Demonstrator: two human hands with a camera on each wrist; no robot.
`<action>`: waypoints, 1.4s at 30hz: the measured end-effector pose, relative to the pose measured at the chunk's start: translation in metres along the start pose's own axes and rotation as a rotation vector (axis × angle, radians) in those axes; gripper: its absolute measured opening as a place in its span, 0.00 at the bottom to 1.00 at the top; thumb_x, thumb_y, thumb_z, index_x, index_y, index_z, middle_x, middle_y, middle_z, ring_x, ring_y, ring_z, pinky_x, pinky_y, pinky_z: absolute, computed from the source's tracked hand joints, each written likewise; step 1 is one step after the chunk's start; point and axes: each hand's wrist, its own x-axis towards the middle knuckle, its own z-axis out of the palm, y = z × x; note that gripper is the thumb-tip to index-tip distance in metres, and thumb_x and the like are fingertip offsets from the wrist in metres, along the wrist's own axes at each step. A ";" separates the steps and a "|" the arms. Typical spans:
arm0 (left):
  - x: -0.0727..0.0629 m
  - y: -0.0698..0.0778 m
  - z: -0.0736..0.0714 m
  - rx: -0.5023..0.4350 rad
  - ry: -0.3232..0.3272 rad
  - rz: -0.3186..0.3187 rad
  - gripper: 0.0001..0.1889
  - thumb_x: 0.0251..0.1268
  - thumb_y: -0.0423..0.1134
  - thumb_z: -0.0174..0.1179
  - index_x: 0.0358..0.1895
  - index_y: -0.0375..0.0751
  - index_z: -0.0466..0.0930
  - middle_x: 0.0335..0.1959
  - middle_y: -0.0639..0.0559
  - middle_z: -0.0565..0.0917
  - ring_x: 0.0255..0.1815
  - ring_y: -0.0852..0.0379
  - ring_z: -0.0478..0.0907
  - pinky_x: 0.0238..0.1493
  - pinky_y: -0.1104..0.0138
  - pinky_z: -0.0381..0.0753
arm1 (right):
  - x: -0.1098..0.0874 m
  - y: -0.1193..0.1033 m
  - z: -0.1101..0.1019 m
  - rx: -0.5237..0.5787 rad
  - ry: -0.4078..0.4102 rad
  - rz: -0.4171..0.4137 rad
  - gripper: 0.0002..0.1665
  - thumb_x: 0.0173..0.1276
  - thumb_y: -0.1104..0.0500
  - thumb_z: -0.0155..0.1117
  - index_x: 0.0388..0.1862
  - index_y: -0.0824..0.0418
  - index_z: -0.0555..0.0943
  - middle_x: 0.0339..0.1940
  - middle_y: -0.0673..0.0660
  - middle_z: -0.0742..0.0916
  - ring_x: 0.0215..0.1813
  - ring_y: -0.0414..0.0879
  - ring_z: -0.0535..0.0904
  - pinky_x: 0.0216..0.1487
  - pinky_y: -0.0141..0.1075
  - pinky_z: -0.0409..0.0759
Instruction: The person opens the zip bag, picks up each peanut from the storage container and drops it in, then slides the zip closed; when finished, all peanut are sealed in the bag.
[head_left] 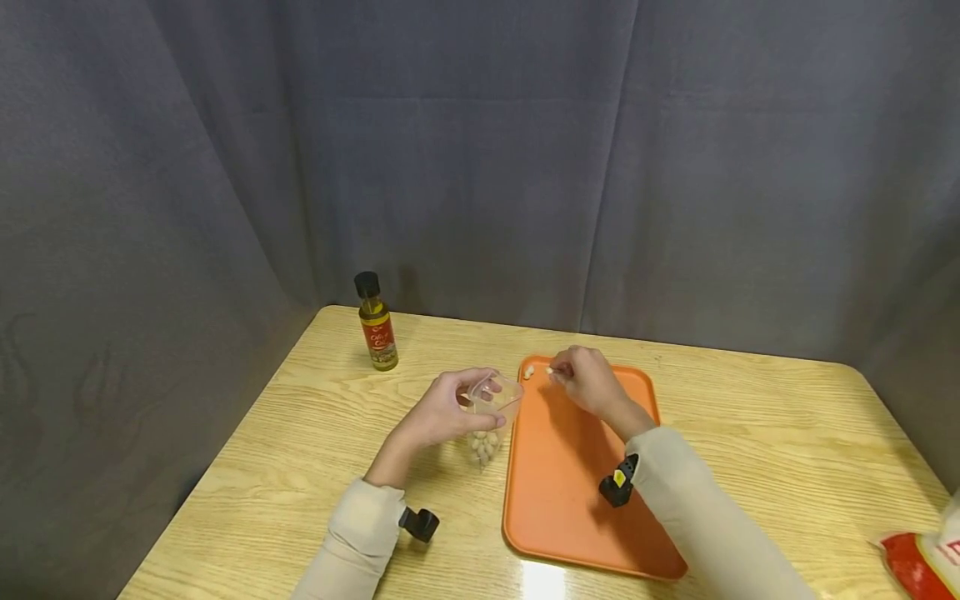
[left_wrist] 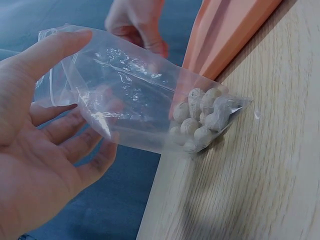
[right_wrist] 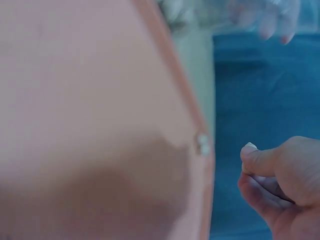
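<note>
My left hand (head_left: pixel 450 406) holds a clear plastic bag (left_wrist: pixel 135 95) near its open mouth, thumb over the top and fingers underneath. Several pale, wrinkled peanuts (left_wrist: pixel 200 117) in the shell lie bunched in the bag's bottom corner, which hangs low over the wood beside the tray. Over the far left part of the orange tray (head_left: pixel 558 492), my right hand (head_left: pixel 588 379) pinches a small pale piece, like one of the peanuts, between thumb and fingertips. Another peanut (head_left: pixel 528 371) lies in the tray's far left corner, close to the rim.
An olive oil bottle (head_left: pixel 378 333) with a black cap stands at the back left of the wooden table (head_left: pixel 780 467). A red and white packet (head_left: pixel 918 558) lies at the near right edge. Dark grey curtains (head_left: pixel 465 167) hang behind and at the sides.
</note>
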 end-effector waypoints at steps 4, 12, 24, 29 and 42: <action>0.000 0.000 0.000 0.002 0.005 0.015 0.37 0.54 0.38 0.74 0.68 0.30 0.71 0.53 0.45 0.83 0.52 0.47 0.79 0.53 0.57 0.77 | 0.001 -0.020 -0.009 0.008 0.037 -0.041 0.06 0.62 0.69 0.72 0.38 0.69 0.87 0.32 0.58 0.85 0.33 0.49 0.81 0.36 0.43 0.82; 0.000 -0.002 -0.001 0.009 0.003 0.016 0.37 0.53 0.38 0.74 0.68 0.32 0.71 0.53 0.44 0.83 0.52 0.51 0.78 0.52 0.56 0.77 | -0.003 -0.052 -0.027 -0.035 0.092 -0.172 0.06 0.61 0.69 0.72 0.37 0.68 0.87 0.30 0.55 0.84 0.31 0.47 0.79 0.33 0.40 0.80; 0.001 -0.002 -0.001 -0.012 -0.017 0.012 0.36 0.53 0.38 0.73 0.67 0.33 0.72 0.53 0.39 0.82 0.53 0.44 0.79 0.52 0.54 0.77 | -0.007 -0.097 -0.040 0.011 0.040 -0.273 0.07 0.63 0.69 0.70 0.40 0.66 0.87 0.32 0.53 0.84 0.33 0.44 0.79 0.33 0.36 0.79; 0.000 -0.001 0.000 -0.018 -0.019 0.029 0.35 0.54 0.38 0.73 0.67 0.35 0.73 0.52 0.43 0.83 0.54 0.43 0.78 0.53 0.52 0.78 | -0.010 -0.107 -0.037 -0.007 0.030 -0.309 0.07 0.63 0.69 0.71 0.41 0.66 0.87 0.32 0.53 0.84 0.33 0.43 0.78 0.33 0.34 0.78; 0.000 0.000 -0.002 -0.011 -0.023 0.037 0.34 0.54 0.39 0.74 0.66 0.38 0.75 0.54 0.46 0.82 0.52 0.45 0.78 0.52 0.50 0.77 | -0.010 -0.111 -0.033 0.010 0.031 -0.330 0.09 0.60 0.69 0.73 0.40 0.66 0.87 0.31 0.53 0.84 0.33 0.45 0.79 0.33 0.35 0.78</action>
